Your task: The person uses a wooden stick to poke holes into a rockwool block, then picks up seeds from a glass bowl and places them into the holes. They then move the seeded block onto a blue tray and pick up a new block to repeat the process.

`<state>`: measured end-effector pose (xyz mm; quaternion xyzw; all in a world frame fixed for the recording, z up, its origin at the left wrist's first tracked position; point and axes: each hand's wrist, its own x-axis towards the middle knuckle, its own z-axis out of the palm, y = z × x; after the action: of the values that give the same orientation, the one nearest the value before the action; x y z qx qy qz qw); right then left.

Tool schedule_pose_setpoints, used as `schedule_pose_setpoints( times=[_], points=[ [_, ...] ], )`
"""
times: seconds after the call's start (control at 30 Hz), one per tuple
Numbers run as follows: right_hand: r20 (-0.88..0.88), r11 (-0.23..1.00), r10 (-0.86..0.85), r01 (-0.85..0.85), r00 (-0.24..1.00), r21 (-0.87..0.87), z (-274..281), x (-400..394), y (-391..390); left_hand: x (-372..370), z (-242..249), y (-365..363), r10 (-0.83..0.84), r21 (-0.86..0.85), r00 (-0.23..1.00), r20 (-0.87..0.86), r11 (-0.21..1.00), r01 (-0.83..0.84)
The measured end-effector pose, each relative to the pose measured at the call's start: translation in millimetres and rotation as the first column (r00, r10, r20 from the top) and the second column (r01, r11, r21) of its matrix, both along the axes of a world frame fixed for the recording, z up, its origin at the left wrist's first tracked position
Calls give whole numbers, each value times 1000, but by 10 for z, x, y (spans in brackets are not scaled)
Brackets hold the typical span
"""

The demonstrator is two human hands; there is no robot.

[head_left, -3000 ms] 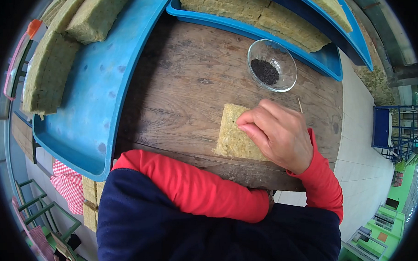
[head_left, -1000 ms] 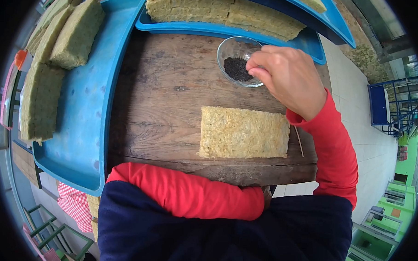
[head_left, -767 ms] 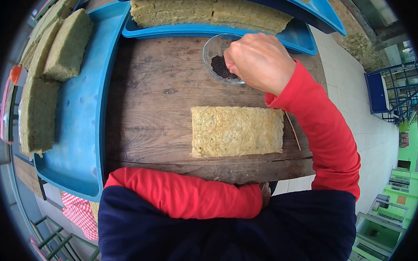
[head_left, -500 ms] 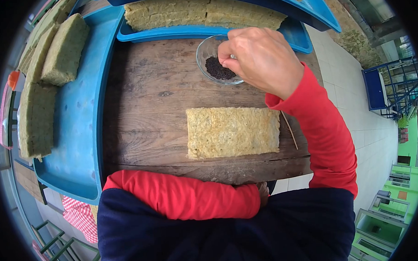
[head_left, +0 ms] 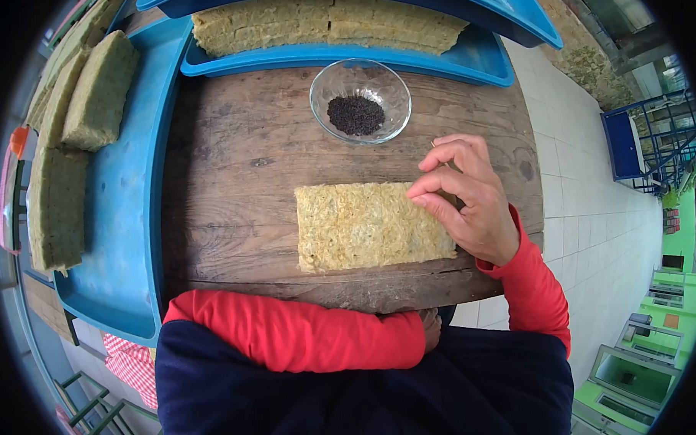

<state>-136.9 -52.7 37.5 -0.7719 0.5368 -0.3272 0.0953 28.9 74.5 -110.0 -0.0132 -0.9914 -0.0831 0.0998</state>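
Note:
A rectangular, yellowish fibrous slab point(head_left: 364, 228) lies flat on the wooden table point(head_left: 231, 168). Over its upper right corner is my right hand point(head_left: 470, 194), thumb and index fingertip pinched together; whatever they hold is too small to make out. A glass bowl point(head_left: 394, 101) of small dark grains point(head_left: 356, 115) stands beyond the slab. My left arm, in a red sleeve, lies across my body at the table's front edge. Only a small part of my left hand point(head_left: 431, 327) shows past the cuff, its fingers hidden.
A blue tray point(head_left: 121, 202) at the left carries thick fibrous blocks point(head_left: 56, 208). Along the far edge, another blue tray point(head_left: 281, 59) holds more blocks point(head_left: 395, 26), with a further blue tray point(head_left: 529, 15) above it. Tiled floor point(head_left: 570, 210) lies to the right.
My right hand has left the glass bowl and come down towards me, over the slab's upper right corner. The view has shifted slightly. My left arm stays across my body.

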Motion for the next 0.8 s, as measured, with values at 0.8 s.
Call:
schedule_pose_setpoints(
  times=[0.8],
  points=[
    [41,987,111,-115,993,111,75,-232,69,131,-38,76,-35,13,999,-21,999,35]
  ],
)
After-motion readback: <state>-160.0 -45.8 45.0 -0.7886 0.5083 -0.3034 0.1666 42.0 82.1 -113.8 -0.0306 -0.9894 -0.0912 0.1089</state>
